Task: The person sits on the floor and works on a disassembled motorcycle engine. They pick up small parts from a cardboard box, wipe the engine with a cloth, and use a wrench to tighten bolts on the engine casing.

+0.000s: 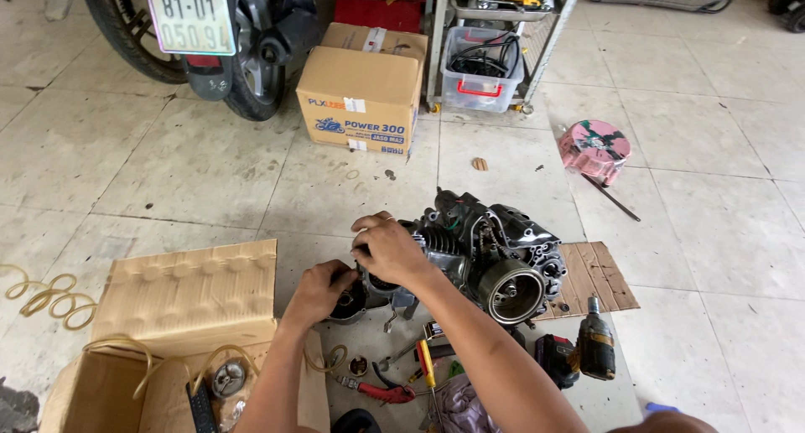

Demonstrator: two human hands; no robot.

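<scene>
A dark grey motorcycle engine point(495, 253) lies on the tiled floor, partly on a flat piece of cardboard point(599, 274). My right hand point(387, 247) grips the finned cylinder end of the engine from above. Just below it, my left hand point(319, 292) holds a dark round part point(350, 301) against that same end. A round flywheel housing point(511, 290) faces me on the engine's near side.
An open cardboard box point(180, 316) with a tube and small parts sits at the lower left. Pliers with red handles point(381, 391), screwdrivers and a cordless driver point(595, 345) lie near me. A closed carton point(360, 98), a motorbike's rear wheel point(243, 56), a shelf cart point(495, 39) and a pink stool point(595, 148) stand farther off.
</scene>
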